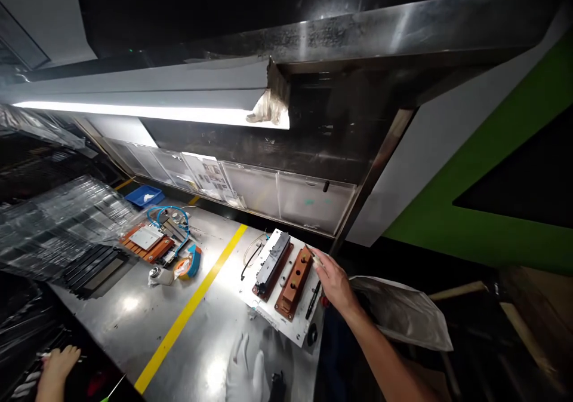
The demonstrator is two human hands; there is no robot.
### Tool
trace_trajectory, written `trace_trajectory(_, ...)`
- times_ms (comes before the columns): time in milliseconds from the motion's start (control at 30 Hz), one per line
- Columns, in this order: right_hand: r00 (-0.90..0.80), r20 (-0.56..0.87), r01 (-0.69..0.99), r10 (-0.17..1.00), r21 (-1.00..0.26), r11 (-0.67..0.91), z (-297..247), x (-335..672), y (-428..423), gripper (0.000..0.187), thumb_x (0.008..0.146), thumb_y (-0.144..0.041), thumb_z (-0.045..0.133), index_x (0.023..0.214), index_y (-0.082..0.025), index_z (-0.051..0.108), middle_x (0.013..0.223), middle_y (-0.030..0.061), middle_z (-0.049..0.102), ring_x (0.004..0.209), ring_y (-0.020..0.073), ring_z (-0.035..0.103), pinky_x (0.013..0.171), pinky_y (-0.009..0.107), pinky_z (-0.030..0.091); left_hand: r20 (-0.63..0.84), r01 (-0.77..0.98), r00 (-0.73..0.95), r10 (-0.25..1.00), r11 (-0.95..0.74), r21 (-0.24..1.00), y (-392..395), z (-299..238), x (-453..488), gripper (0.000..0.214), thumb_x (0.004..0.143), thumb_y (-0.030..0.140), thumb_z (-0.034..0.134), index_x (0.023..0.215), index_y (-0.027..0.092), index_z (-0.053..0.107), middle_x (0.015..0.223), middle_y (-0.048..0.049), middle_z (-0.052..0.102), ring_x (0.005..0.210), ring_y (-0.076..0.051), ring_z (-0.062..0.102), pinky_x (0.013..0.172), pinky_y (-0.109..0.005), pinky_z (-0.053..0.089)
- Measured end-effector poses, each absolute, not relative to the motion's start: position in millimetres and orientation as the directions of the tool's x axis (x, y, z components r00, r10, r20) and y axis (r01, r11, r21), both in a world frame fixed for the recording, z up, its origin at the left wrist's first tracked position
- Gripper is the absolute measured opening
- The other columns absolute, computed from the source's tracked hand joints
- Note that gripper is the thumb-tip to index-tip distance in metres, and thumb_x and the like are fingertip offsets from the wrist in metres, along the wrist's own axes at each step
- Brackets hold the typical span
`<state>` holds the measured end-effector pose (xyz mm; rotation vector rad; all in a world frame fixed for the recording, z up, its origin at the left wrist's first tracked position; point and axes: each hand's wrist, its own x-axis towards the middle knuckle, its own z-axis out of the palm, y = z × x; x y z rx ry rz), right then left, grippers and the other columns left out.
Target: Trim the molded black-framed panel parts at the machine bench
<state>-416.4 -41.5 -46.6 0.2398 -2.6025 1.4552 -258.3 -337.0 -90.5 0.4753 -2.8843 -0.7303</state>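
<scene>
On the worktop, a plate carries two blocks side by side; left of the plate runs a stripe, further left a tape roll, behind that a tray
</scene>
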Motion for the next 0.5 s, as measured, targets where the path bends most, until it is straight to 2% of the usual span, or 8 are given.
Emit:
trace_trajectory(33, -0.977, 0.211, -0.202, -0.044, -0.824, 0.530, -45.4, -424.0, -39.0, 0.049, 0.099, -0.037, 0.039, 0.142, -0.021, 0.055, 0.138, 0.0117, 0.062, 0.127, 0.0241, 0.059, 0.111, 0.044, 0.046, 0.079, -0.238, -0.945, -0.317, 0.833, 0.500, -329.9, -94.5, -268.5, 0.067, 0.076, 0.034, 0.071, 0.140, 0.038, 0.050, 0.149, -0.0053, 0.055, 0.136, -0.034, 0.051, 0.103, -0.055, 0.054)
trace_trajectory(100, -0.980, 0.200, -0.169, -0.005, -0.815, 0.555, -42.9, -437.2, -33.7, 0.050, 0.098, -0.039, 0.039, 0.140, -0.019, 0.057, 0.133, 0.0133, 0.065, 0.120, 0.0251, 0.063, 0.108, 0.044, 0.049, 0.176, -0.156, -0.940, -0.292, 0.827, 0.540, -319.4, -93.9, -297.2, 0.060, 0.086, 0.036, 0.059, 0.144, 0.026, 0.046, 0.150, -0.0131, 0.053, 0.139, -0.031, 0.049, 0.113, -0.050, 0.048)
trace_trajectory(167, -0.980, 0.201, -0.166, -0.001, -0.808, 0.565, -40.1, -447.5, -30.8, 0.051, 0.096, -0.040, 0.039, 0.138, -0.018, 0.059, 0.130, 0.0137, 0.066, 0.117, 0.0252, 0.065, 0.106, 0.044, 0.050, 0.279, -0.058, -0.927, -0.251, 0.831, 0.554, -310.6, -83.6, -333.4, 0.052, 0.094, 0.037, 0.045, 0.141, 0.015, 0.047, 0.147, -0.0203, 0.052, 0.140, -0.030, 0.047, 0.119, -0.050, 0.041)
trace_trajectory(300, -0.982, 0.186, -0.171, -0.030, -0.811, 0.559, -35.9, -459.7, -36.9, 0.051, 0.093, -0.039, 0.043, 0.136, -0.019, 0.060, 0.128, 0.0128, 0.068, 0.115, 0.0251, 0.066, 0.103, 0.043, 0.052, 0.295, 0.071, -0.952, -0.078, 0.883, 0.464, -288.9, -57.9, -401.4, 0.046, 0.094, 0.037, 0.048, 0.136, 0.019, 0.053, 0.142, -0.0170, 0.056, 0.137, -0.032, 0.047, 0.115, -0.052, 0.044)
trace_trajectory(400, -0.985, 0.162, -0.163, -0.049, -0.830, 0.534, -36.5, -465.6, -47.4, 0.049, 0.093, -0.041, 0.043, 0.134, -0.020, 0.061, 0.128, 0.0118, 0.069, 0.112, 0.0237, 0.068, 0.101, 0.041, 0.053, 0.237, 0.146, -0.971, 0.045, 0.892, 0.429, -271.8, -53.7, -431.6, 0.053, 0.089, 0.036, 0.055, 0.139, 0.018, 0.051, 0.142, -0.0179, 0.056, 0.134, -0.036, 0.049, 0.111, -0.052, 0.046)
trace_trajectory(500, -0.985, 0.160, -0.173, -0.070, -0.822, 0.543, -39.6, -469.4, -53.8, 0.047, 0.093, -0.044, 0.044, 0.127, -0.020, 0.066, 0.127, 0.0110, 0.070, 0.113, 0.0241, 0.067, 0.102, 0.042, 0.052, 0.145, 0.181, -0.981, 0.132, 0.897, 0.403, -261.2, -54.4, -442.6, 0.052, 0.090, 0.026, 0.049, 0.141, 0.017, 0.050, 0.145, -0.0179, 0.055, 0.130, -0.037, 0.052, 0.108, -0.052, 0.048)
